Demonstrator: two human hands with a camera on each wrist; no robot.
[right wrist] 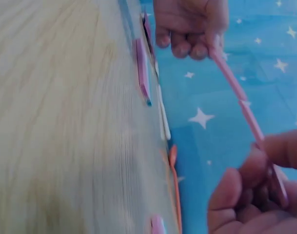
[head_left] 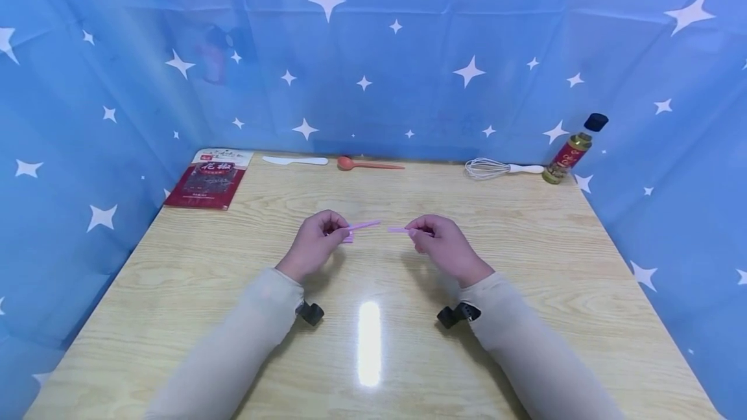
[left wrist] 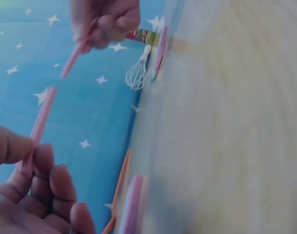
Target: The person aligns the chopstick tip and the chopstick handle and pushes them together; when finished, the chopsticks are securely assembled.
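My left hand (head_left: 316, 240) pinches a slim pink stick (left wrist: 44, 114) between thumb and fingertips, its free end directed at the other hand. Facing it, my right hand (head_left: 445, 243) pinches a second slim pink stick (head_left: 398, 230). Between the two free ends a small gap shows in the head view. Both hands are held over the middle of the wooden table (head_left: 373, 277). Beneath the left hand lies a pink bar-shaped piece (head_left: 348, 239), and another pink piece (left wrist: 159, 56) lies on the table by the right hand, hidden in the head view.
Along the back edge lie a red seasoning packet (head_left: 209, 180), a white knife (head_left: 294, 161), an orange-red spoon (head_left: 370, 164) and a whisk (head_left: 503, 168). An oil bottle (head_left: 574, 149) stands at the back right. A blue star-patterned curtain (head_left: 373, 44) surrounds the table.
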